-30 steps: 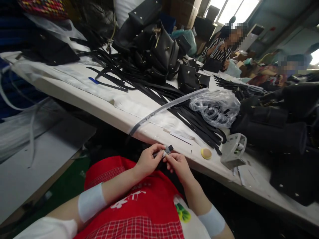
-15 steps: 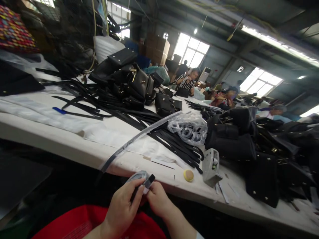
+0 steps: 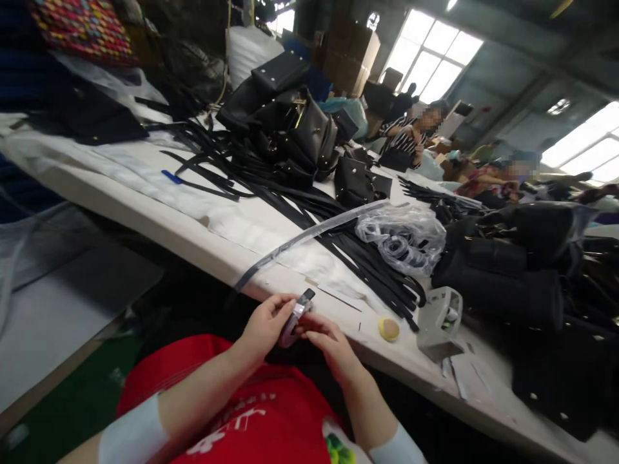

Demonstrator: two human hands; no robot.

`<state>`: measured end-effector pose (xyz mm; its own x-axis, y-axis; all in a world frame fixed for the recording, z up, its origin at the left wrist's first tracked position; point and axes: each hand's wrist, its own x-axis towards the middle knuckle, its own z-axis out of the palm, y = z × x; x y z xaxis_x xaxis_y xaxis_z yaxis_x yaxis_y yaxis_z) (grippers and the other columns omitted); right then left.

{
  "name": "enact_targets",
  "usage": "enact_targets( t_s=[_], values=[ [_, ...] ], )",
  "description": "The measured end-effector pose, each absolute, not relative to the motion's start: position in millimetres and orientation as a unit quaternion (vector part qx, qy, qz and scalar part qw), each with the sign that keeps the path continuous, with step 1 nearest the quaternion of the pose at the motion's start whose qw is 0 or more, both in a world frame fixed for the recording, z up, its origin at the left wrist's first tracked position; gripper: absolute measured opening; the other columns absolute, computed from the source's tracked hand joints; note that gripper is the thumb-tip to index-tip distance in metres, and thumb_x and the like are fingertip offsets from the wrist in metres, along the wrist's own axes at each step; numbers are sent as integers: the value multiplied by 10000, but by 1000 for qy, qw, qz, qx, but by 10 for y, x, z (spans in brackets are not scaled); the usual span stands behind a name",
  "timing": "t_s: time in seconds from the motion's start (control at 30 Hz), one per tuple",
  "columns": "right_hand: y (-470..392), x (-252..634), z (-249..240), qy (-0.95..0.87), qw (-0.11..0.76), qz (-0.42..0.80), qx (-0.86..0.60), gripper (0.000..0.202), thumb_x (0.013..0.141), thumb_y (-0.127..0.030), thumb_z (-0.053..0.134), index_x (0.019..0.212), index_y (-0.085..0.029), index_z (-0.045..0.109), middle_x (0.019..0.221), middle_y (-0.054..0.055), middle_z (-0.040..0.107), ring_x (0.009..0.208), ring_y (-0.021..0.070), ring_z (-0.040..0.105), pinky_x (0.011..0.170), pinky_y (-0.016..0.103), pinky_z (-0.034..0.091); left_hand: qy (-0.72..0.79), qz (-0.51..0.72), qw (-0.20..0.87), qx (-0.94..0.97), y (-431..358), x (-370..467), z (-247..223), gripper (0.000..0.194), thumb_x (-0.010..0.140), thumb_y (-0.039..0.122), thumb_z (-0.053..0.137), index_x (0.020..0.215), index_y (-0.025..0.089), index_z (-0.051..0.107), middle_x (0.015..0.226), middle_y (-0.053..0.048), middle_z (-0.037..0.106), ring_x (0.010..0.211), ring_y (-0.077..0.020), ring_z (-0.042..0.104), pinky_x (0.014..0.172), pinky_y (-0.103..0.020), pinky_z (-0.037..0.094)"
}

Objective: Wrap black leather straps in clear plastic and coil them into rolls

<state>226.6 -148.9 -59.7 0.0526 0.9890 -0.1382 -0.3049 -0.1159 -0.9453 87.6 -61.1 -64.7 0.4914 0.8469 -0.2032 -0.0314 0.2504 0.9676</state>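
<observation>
At the table's near edge, over my lap, my left hand (image 3: 265, 325) grips a small coiled strap (image 3: 292, 327), dark with a clear plastic wrapping and a black end sticking up. My right hand (image 3: 331, 345) closes on the coil's right side with bent fingers; its fingertips are partly hidden. Just beyond my hands, a long strap in a clear sleeve (image 3: 309, 233) hangs over the table edge. Its far end reaches a clear plastic bag (image 3: 403, 233) holding several similar coils.
Black handbags (image 3: 309, 138) and loose black straps (image 3: 333, 248) cover the white table (image 3: 193, 241). To the right are a yellow-edged round roll (image 3: 388, 329), a tape dispenser (image 3: 440, 322) and a pile of black bags (image 3: 498, 277). A person in stripes (image 3: 403, 138) stands across the table.
My view has swung so the table and its contents sit further right and higher. Both hands now hold the coil further from my body, the right one with its fingers more visible.
</observation>
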Motion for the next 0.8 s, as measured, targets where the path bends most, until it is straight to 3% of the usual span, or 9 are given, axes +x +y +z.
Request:
enact_targets(
  t_s=[0.23, 0.37, 0.47, 0.63, 0.7, 0.8],
  values=[
    [-1488, 2332, -601, -347, 514, 541, -568, 384, 767, -490, 709, 934, -146, 734, 814, 82, 733, 672, 132, 630, 623, 233, 458, 381, 295, 740, 469, -571, 837, -615, 446, 726, 478, 703, 994, 121, 685, 818, -57, 736, 658, -150, 641, 646, -254, 509],
    [-1571, 2316, -651, -291, 508, 556, -590, 444, 759, -554, 695, 747, -110, 712, 617, 48, 671, 477, 74, 536, 442, 173, 352, 331, 293, 688, 576, -657, 854, -682, 347, 798, 417, 640, 998, 137, 684, 942, -93, 729, 834, -214, 677, 787, -338, 539],
    [-1638, 2229, -741, -163, 575, 568, -566, 394, 719, -493, 761, 636, -125, 648, 507, -12, 585, 377, 38, 436, 361, 154, 272, 304, 326, 568, 692, -738, 875, -721, 242, 849, 325, 595, 981, 163, 716, 1076, -106, 680, 1014, -235, 636, 947, -387, 490],
    [-1670, 2115, -817, 17, 690, 562, -456, 245, 719, -328, 790, 850, -143, 697, 624, -7, 657, 433, 51, 497, 399, 145, 402, 235, 308, 446, 807, -880, 870, -730, 286, 905, 266, 542, 1142, 218, 693, 1239, -110, 565, 1134, -228, 571, 1008, -371, 465],
    [-1664, 2107, -815, 55, 708, 546, -445, 221, 718, -272, 789, 869, -143, 692, 639, -10, 665, 427, 43, 488, 381, 131, 391, 247, 285, 414, 828, -925, 868, -736, 339, 910, 289, 539, 1227, 245, 651, 1263, -117, 532, 1103, -232, 585, 988, -385, 480],
    [-1656, 2103, -817, 69, 709, 532, -457, 205, 724, -270, 785, 844, -142, 679, 560, -36, 606, 412, 42, 478, 366, 121, 379, 263, 250, 421, 831, -962, 878, -762, 398, 939, 298, 480, 1324, 258, 575, 1170, -109, 615, 1006, -229, 633, 929, -397, 515]
  ],
)
